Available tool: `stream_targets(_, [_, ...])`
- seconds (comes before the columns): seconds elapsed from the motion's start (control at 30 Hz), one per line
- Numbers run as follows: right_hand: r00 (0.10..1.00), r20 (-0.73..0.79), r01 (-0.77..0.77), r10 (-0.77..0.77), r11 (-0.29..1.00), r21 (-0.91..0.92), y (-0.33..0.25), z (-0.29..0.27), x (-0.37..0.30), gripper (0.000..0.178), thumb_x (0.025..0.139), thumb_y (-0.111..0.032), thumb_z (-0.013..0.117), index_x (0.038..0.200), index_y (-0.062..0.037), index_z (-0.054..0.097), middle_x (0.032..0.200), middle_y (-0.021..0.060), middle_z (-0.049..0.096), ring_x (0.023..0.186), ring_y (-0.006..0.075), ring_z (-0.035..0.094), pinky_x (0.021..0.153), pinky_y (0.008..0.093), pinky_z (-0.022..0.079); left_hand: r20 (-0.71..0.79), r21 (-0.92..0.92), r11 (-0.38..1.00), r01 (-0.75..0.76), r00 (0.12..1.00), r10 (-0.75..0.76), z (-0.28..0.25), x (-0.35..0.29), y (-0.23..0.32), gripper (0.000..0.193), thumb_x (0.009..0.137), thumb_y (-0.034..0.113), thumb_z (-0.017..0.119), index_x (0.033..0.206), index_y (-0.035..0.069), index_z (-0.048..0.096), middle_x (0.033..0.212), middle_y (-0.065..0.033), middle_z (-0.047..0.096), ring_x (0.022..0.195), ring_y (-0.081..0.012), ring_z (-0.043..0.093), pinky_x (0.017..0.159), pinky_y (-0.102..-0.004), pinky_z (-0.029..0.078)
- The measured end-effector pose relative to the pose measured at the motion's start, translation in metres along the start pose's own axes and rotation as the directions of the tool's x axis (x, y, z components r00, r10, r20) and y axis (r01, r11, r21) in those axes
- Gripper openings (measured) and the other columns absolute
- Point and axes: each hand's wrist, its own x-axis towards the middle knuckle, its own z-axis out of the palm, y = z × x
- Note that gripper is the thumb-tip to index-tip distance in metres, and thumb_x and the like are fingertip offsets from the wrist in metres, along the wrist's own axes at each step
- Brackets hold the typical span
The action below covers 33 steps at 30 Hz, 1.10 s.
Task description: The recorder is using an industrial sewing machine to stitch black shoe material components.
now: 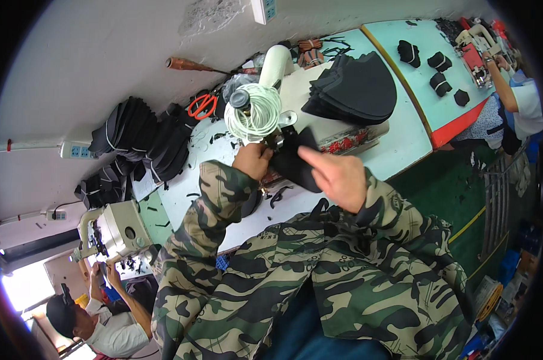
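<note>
A dark, curved-edged black fabric piece lies at the working end of a cream sewing machine. My left hand is closed, its thumb and fingers pinched at the piece's left edge beside the needle area. Slightly smeared by motion, my right hand is over the piece's right side with the index finger stretched out and the other fingers loosely bent. On the machine bed rests a stack of black curved pieces. A coil of white cord sits by the machine head, partly hiding it.
Orange-handled scissors and bundles of black pieces lie to the left. Several small black bundles are on the table at right. Co-workers sit at machines on both sides, one person at lower left. Black scraps dot the near table edge.
</note>
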Motion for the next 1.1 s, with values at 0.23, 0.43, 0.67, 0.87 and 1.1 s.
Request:
stream_targets(0.23, [0.800, -0.575, 0.086, -0.171, 0.981, -0.173, 0.005, -0.097, 0.028, 0.045, 0.073, 0.008, 0.054, 0.117, -0.0034, 0.057, 0.089, 0.0143, 0.063, 0.074, 0.0280, 0.061, 0.067, 0.0333, 0.049, -0.227, 0.486, 0.861, 0.152, 0.973, -0.043, -0.019, -0.015, -0.052, 0.021, 0.088, 0.027, 0.049, 0.086, 0.007, 0.054, 0.074, -0.0185, 0.061, 0.075, -0.0350, 0.061, 0.061, -0.0438, 0.046])
stream_targets(0.43, [0.925, -0.368, -0.095, -0.090, 0.885, -0.456, 0.059, -0.080, 0.027, 0.029, 0.070, -0.004, 0.064, 0.099, -0.0078, 0.064, 0.100, 0.0069, 0.061, 0.089, 0.0270, 0.056, 0.076, 0.0354, 0.046, 0.182, 0.681, 0.732, 0.014, 0.965, -0.188, -0.004, -0.047, -0.106, 0.032, 0.083, 0.026, 0.059, 0.109, 0.009, 0.052, 0.102, -0.0166, 0.058, 0.082, -0.0366, 0.062, 0.072, -0.0463, 0.050])
stream_targets(0.67, [0.950, -0.298, 0.066, -0.093, 0.993, -0.101, 0.028, -0.034, 0.017, 0.026, 0.073, -0.006, 0.066, 0.098, -0.0025, 0.062, 0.095, 0.0123, 0.062, 0.087, 0.0285, 0.058, 0.079, 0.0348, 0.047, 0.197, 0.628, 0.774, 0.080, 0.946, -0.257, -0.004, -0.065, -0.097, 0.028, 0.080, 0.021, 0.060, 0.106, 0.010, 0.056, 0.089, -0.0145, 0.064, 0.078, -0.0372, 0.063, 0.070, -0.0431, 0.051])
stream_targets(0.87, [0.947, 0.313, -0.161, -0.068, 0.743, 0.649, 0.015, 0.021, -0.009, 0.020, 0.080, -0.011, 0.065, 0.097, -0.0012, 0.066, 0.109, 0.0143, 0.062, 0.102, 0.0228, 0.058, 0.087, 0.0321, 0.044, 0.586, -0.206, 0.977, 0.051, 0.807, 0.081, -0.059, -0.058, -0.035, 0.016, 0.080, 0.010, 0.061, 0.093, 0.002, 0.064, 0.076, -0.0080, 0.063, 0.070, -0.0159, 0.059, 0.068, -0.0291, 0.046])
stream_targets(1.1, [0.772, 0.607, -0.636, 0.189, 0.190, 0.748, 0.013, 0.078, 0.000, 0.043, 0.084, -0.010, 0.061, 0.123, 0.0041, 0.048, 0.110, 0.0133, 0.061, 0.100, 0.0171, 0.058, 0.084, 0.0274, 0.046, 0.423, -0.190, 0.982, -0.014, 0.901, 0.095, -0.056, -0.010, -0.043, 0.012, 0.080, 0.009, 0.059, 0.082, -0.003, 0.062, 0.068, -0.0039, 0.060, 0.064, -0.0109, 0.052, 0.062, -0.0271, 0.043])
